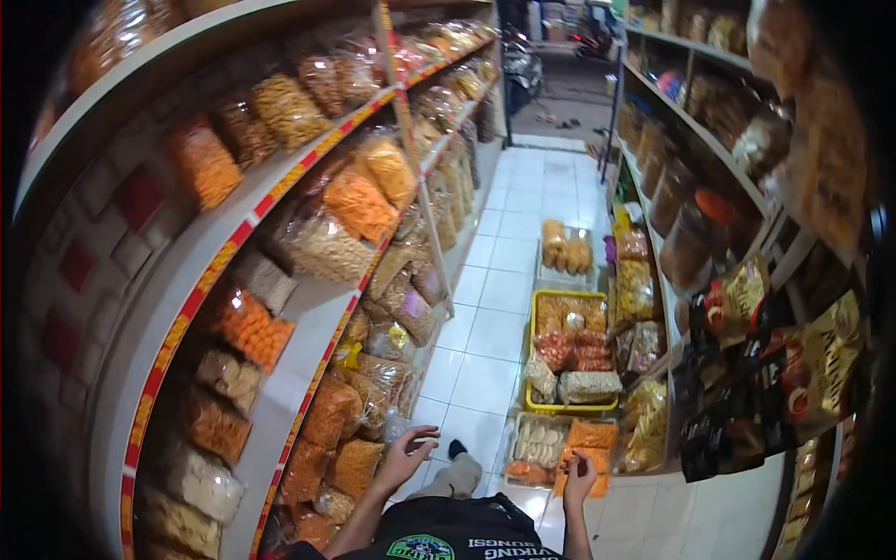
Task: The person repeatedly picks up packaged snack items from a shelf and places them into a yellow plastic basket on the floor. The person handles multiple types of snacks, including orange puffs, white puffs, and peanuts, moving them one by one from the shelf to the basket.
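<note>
My left hand (411, 453) is raised at the bottom middle with loosely curved fingers and nothing in it. Just left of it, clear bags of orange snacks (358, 467) are piled on the lowest shelf. My right hand (579, 479) is also empty, its fingers bent and slightly apart. Beneath it in the view lie flat packs of orange snacks (589, 439) at a floor tray (514, 448). Pale round snacks (540, 441) in clear packaging fill that tray's left side. Whether my right hand touches the orange packs, I cannot tell.
A yellow crate (530, 350) of bagged snacks and a clear tray (565, 274) line the aisle's right side. Stocked shelves (311, 381) flank the white tiled floor (476, 336). Black-and-gold snack pouches (805, 371) hang at the right. Motorbikes (521, 73) stand beyond the doorway.
</note>
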